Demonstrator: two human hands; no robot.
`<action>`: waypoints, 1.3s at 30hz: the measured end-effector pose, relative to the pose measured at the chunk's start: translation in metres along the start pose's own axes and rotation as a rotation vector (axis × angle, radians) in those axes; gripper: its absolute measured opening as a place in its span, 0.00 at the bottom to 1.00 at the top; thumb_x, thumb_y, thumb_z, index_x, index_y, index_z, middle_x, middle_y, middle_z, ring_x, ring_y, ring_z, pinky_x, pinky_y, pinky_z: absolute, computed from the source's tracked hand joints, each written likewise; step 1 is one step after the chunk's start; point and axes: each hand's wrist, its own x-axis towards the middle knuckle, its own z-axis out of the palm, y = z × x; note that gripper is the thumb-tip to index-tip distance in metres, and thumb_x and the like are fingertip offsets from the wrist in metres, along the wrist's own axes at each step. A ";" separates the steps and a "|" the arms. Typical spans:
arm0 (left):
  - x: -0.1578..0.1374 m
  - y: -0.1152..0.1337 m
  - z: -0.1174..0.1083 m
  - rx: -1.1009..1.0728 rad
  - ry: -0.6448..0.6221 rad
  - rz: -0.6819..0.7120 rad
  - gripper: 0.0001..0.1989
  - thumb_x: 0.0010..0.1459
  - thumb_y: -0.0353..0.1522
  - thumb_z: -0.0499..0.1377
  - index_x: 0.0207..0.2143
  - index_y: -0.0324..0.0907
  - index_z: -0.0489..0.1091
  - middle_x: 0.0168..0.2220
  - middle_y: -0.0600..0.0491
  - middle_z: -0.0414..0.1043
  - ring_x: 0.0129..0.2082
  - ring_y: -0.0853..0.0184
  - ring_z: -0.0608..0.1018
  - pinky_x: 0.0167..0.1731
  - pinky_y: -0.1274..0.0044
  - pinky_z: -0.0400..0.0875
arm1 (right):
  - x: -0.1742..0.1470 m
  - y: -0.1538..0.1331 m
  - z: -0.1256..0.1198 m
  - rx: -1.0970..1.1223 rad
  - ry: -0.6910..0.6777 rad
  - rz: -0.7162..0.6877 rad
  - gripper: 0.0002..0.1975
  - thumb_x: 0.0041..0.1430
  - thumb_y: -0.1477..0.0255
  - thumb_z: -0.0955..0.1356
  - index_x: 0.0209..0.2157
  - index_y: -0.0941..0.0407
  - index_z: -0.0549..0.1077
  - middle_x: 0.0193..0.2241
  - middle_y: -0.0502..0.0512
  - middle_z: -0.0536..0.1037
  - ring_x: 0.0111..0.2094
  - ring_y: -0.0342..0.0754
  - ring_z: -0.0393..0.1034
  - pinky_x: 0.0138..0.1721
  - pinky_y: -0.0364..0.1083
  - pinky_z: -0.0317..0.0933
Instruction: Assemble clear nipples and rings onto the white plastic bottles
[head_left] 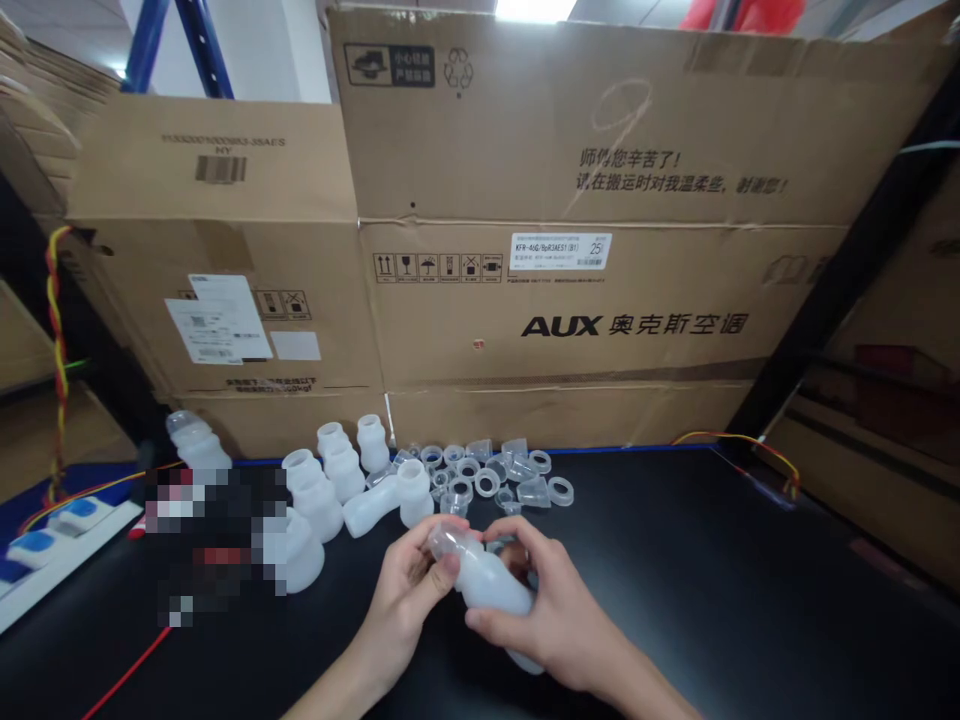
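A milky white plastic bottle (493, 585) is held tilted above the black tabletop, its clear cap (452, 541) toward the upper left. My right hand (561, 603) wraps round the bottle's body, thumb on the near side. At the cap end, my left hand (411, 582) closes its thumb and fingers on the clear cap. Just beyond my hands lie several loose clear caps and rings (487, 482). To their left are several uncapped white bottles (341, 468), most upright and one lying on its side (371, 505).
Large cardboard sheets (637, 230) stand along the back of the black table (697, 560). A capped bottle (196, 440) stands at the far left, behind a pixelated patch. A white power strip (71, 555) and red and yellow wires (58, 350) run along the left side.
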 end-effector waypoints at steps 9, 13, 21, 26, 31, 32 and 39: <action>0.007 -0.015 -0.007 0.582 -0.035 0.286 0.22 0.67 0.38 0.61 0.63 0.52 0.68 0.61 0.47 0.74 0.59 0.57 0.77 0.62 0.62 0.70 | 0.045 0.052 -0.062 0.179 0.505 -0.142 0.28 0.61 0.50 0.71 0.53 0.53 0.66 0.44 0.59 0.81 0.41 0.53 0.79 0.43 0.49 0.73; 0.015 -0.017 -0.018 0.879 -0.205 0.430 0.12 0.67 0.31 0.59 0.51 0.50 0.76 0.51 0.49 0.80 0.51 0.59 0.81 0.55 0.66 0.76 | 0.061 0.112 -0.117 0.062 0.699 -0.062 0.35 0.55 0.45 0.73 0.52 0.54 0.63 0.46 0.65 0.81 0.42 0.59 0.80 0.46 0.56 0.73; 0.012 -0.012 -0.017 1.076 -0.299 0.440 0.14 0.66 0.28 0.58 0.51 0.51 0.75 0.53 0.51 0.78 0.52 0.59 0.80 0.55 0.66 0.76 | 0.064 0.171 -0.156 -0.277 0.856 0.051 0.42 0.48 0.42 0.72 0.55 0.57 0.65 0.46 0.71 0.80 0.48 0.70 0.77 0.50 0.66 0.68; 0.009 -0.011 -0.012 1.123 -0.301 0.409 0.19 0.68 0.30 0.57 0.58 0.53 0.72 0.42 0.51 0.79 0.42 0.61 0.80 0.48 0.68 0.76 | 0.062 0.149 -0.147 -0.477 1.068 -0.093 0.51 0.54 0.48 0.72 0.67 0.65 0.53 0.67 0.82 0.57 0.69 0.76 0.50 0.66 0.73 0.44; 0.011 -0.015 -0.004 1.220 -0.340 0.343 0.21 0.67 0.32 0.59 0.61 0.52 0.71 0.26 0.57 0.74 0.29 0.63 0.76 0.38 0.71 0.71 | 0.055 0.108 -0.104 -0.598 0.877 -0.415 0.13 0.68 0.65 0.66 0.50 0.55 0.74 0.52 0.65 0.73 0.56 0.62 0.68 0.60 0.64 0.61; 0.012 -0.015 -0.003 1.222 -0.345 0.337 0.18 0.67 0.32 0.60 0.58 0.52 0.73 0.26 0.57 0.74 0.29 0.63 0.76 0.38 0.71 0.71 | 0.054 0.101 -0.092 -0.609 0.773 -0.449 0.09 0.68 0.67 0.65 0.45 0.52 0.76 0.47 0.61 0.75 0.51 0.58 0.72 0.55 0.59 0.66; 0.012 -0.017 -0.004 1.132 -0.271 0.338 0.03 0.59 0.31 0.66 0.36 0.47 0.77 0.40 0.51 0.75 0.42 0.60 0.78 0.44 0.70 0.73 | 0.044 0.074 -0.031 -0.762 0.326 -0.442 0.14 0.65 0.69 0.70 0.51 0.49 0.79 0.67 0.63 0.59 0.69 0.67 0.52 0.64 0.68 0.58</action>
